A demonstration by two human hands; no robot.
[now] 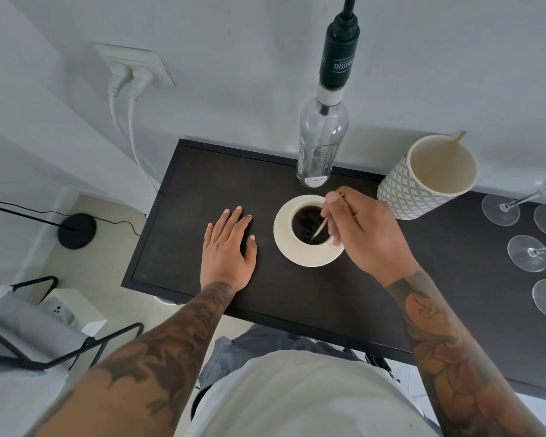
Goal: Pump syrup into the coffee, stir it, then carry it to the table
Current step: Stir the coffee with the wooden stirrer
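While the right hand pinches a thin wooden stirrer between curled fingers, its lower end dipped in the dark coffee, the left hand lies flat and empty on the dark countertop, fingers straight and slightly spread, just beside the saucer but not touching it; the cup sits on that saucer, partly hidden by the right hand, with the syrup bottle standing just behind it against the wall, its green pump rising out of the top of the view; the step in hand looks like the stirring, with the carrying not yet begun. The coffee stands fairly high in a small cup, so a brisk stir could slop it onto the saucer; nothing steadies the cup, so the stirrer catching the rim might shift it; and a wide sweep of the right arm could knock the patterned holder or the glasses near it. Counted: one cup, one saucer, one bottle, one holder with one further stick in it, and at least five upturned wine glasses, some cut off by the right edge.
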